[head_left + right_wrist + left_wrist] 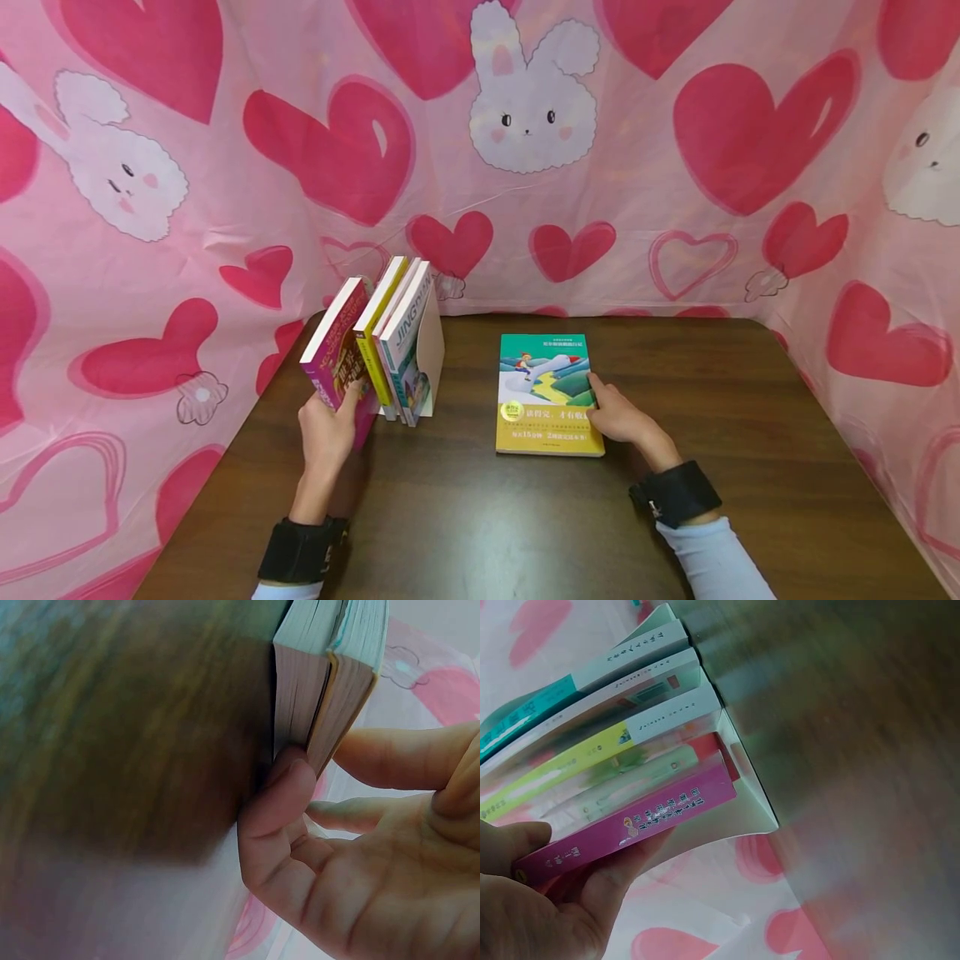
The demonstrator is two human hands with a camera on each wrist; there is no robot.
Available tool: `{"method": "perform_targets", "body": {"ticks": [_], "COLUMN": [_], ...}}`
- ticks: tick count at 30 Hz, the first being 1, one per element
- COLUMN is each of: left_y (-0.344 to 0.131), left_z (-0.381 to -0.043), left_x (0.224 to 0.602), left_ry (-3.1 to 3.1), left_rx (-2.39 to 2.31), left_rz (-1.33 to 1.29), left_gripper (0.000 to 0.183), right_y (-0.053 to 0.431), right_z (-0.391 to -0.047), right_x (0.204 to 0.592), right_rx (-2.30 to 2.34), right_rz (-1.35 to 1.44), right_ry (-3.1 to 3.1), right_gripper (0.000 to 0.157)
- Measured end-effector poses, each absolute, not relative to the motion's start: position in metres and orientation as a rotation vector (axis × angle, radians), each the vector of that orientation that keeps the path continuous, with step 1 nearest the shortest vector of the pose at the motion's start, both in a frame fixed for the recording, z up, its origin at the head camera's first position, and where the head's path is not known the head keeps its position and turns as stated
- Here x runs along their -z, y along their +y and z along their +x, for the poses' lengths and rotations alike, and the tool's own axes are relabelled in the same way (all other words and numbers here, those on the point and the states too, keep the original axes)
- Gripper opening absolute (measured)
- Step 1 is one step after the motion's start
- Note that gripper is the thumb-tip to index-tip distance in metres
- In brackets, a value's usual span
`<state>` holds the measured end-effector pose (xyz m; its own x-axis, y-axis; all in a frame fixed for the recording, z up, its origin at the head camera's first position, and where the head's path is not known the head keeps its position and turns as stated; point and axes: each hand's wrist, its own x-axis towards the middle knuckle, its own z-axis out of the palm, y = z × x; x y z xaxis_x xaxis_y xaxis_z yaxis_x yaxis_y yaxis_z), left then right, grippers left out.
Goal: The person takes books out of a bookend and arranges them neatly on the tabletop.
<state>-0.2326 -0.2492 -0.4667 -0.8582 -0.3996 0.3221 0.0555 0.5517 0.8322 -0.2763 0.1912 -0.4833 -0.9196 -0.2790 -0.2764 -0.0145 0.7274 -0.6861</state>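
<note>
My left hand (327,429) grips a magenta book (330,342), thumb on one cover and fingers on the other. In the left wrist view its magenta spine (630,825) stands at the outer end of a row of upright books, inside a pale book holder (754,814). My right hand (622,414) holds the right edge of a green-and-yellow book (547,392) that lies flat on the table. The right wrist view shows two books there, one on the other, with page edges (300,690) facing the camera and curled fingers (281,791) at the lower one.
A yellow-spined book (378,358) and a book marked JINGDIAN (408,350) stand beside the magenta one. The dark wooden table (480,525) ends at a pink curtain (517,200) with hearts and rabbits. Black bands (678,493) circle both wrists.
</note>
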Motion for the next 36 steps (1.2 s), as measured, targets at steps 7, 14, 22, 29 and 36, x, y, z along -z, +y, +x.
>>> {"method": "perform_targets", "body": {"ticks": [7,14,22,29,36], "left_y": [-0.246,-0.242,-0.239,-0.239,-0.239], "left_z": [-0.227,-0.221,-0.21,-0.203,-0.199], "left_x": [0.467,0.465,0.46,0.457,0.456], "left_ry": [-2.271,-2.255,-2.284,-2.307,-2.287], "left_rx": [1.22,1.206,1.267,1.28,1.249], "left_rz": [0.267,0.271,0.29,0.308,0.296], "left_gripper": [0.042,0.041,0.047,0.048,0.046], "right_y": [0.191,0.191,0.191,0.192,0.192], "right_z": [-0.275,-0.274,-0.275,-0.275,-0.276], "right_x": [0.483,0.482,0.481,0.483,0.484], "right_rx": [1.019,1.016,1.007,1.015,1.01], "right_rz": [-0.219,-0.221,-0.229,-0.224,-0.233], "right_ry": [2.567,2.57,2.571,2.569,2.576], "right_gripper": [0.075,0.075,0.075,0.075,0.075]}}
